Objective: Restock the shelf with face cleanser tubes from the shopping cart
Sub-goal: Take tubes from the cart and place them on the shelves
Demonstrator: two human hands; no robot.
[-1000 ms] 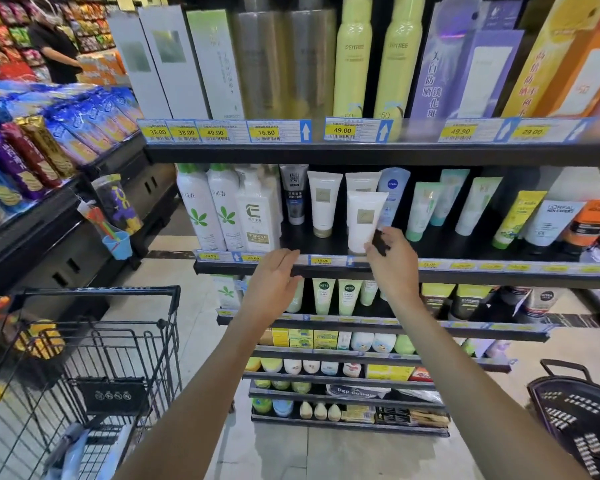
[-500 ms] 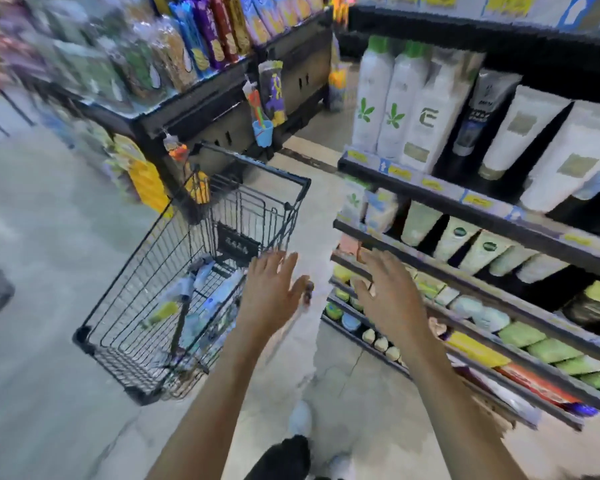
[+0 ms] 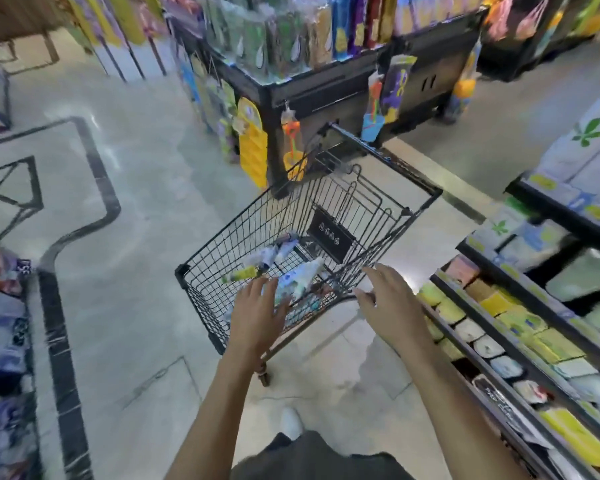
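Pale tiled aisle floor (image 3: 125, 306) lies under us, with the shelf (image 3: 520, 341) at our right. We hold our left hand (image 3: 257, 317) and right hand (image 3: 392, 306) over the cart (image 3: 426, 192), fingers spread, gripping nothing. Several tubes (image 3: 291, 278) lie in its basket, so we judge more restocking remains.

floor (image 3: 125, 306): pale tiles w/ black inlay lines | display stand (image 3: 326, 95): dark, snack packs on top, hanging toys at corner | white shoe (image 3: 290, 422)
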